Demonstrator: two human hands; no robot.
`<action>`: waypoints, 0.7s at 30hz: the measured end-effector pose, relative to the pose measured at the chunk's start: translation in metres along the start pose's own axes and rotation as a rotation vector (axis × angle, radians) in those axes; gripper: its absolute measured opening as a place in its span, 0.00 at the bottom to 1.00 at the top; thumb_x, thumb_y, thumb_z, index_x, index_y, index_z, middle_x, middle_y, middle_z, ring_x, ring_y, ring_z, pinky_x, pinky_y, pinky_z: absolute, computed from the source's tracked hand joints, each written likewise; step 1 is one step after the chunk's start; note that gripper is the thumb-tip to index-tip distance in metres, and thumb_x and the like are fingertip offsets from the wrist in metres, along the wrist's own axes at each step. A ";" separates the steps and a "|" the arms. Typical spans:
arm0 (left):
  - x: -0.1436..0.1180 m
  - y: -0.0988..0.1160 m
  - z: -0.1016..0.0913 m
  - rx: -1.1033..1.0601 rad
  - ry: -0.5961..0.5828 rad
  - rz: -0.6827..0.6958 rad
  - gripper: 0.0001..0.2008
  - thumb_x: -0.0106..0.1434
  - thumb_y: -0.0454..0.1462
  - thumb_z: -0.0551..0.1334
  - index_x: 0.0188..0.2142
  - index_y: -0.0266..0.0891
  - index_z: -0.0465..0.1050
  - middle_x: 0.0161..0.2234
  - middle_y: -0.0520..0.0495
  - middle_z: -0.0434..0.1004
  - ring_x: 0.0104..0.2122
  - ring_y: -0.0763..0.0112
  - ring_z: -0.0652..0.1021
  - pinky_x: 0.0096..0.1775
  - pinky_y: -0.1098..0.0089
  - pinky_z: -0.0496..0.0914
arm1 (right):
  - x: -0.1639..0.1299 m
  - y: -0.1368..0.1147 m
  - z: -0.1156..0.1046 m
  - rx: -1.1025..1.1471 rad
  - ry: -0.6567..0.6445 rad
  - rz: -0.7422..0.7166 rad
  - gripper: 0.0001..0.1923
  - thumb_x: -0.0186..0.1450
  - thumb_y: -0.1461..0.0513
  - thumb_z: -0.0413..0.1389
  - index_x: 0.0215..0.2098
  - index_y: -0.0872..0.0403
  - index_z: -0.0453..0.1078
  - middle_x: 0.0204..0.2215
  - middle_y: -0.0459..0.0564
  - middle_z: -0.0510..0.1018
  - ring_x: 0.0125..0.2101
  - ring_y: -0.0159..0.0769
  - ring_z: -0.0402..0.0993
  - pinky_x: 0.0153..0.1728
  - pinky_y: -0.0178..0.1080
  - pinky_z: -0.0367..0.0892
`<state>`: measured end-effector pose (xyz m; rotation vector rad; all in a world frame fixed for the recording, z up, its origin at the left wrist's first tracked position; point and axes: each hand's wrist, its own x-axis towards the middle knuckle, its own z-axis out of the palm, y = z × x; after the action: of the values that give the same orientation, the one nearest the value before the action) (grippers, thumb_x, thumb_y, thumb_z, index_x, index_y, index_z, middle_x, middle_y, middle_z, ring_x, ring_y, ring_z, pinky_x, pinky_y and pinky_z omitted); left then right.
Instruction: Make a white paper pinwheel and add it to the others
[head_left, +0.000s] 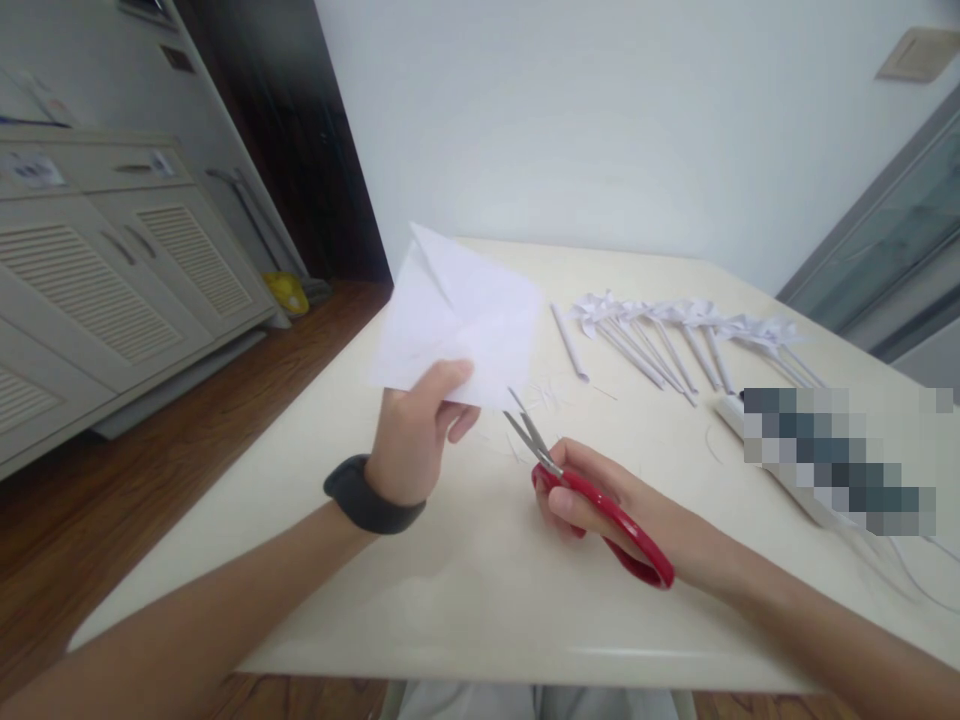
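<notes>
the right hand (592,500) has its grip closed around red scissors (592,500), blades parted. the left hand (416,425) pinches a folded white paper (457,320) above the bench (450,580). farther off lie paper pinwheels (675,335).

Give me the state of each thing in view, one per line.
Paper sheet: folded, held up off the table by left hand.
Scissors: blades open, gripped by right hand.
Paper pinwheels: finished, lying in a row.
Cabinet doors: closed.
</notes>
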<state>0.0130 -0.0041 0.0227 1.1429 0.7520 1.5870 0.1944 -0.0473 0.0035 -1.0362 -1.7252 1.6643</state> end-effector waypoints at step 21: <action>-0.008 -0.016 -0.016 0.278 -0.615 -0.438 0.16 0.57 0.39 0.56 0.16 0.37 0.55 0.15 0.56 0.53 0.15 0.81 0.56 0.17 0.75 0.48 | 0.011 0.022 -0.071 -0.609 0.165 -0.102 0.08 0.51 0.66 0.58 0.30 0.52 0.67 0.36 0.49 0.68 0.35 0.37 0.66 0.34 0.38 0.65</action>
<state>0.0046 -0.0056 0.0006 1.4493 0.7468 0.7194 0.2491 0.0018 -0.0117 -1.2737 -2.1812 0.9663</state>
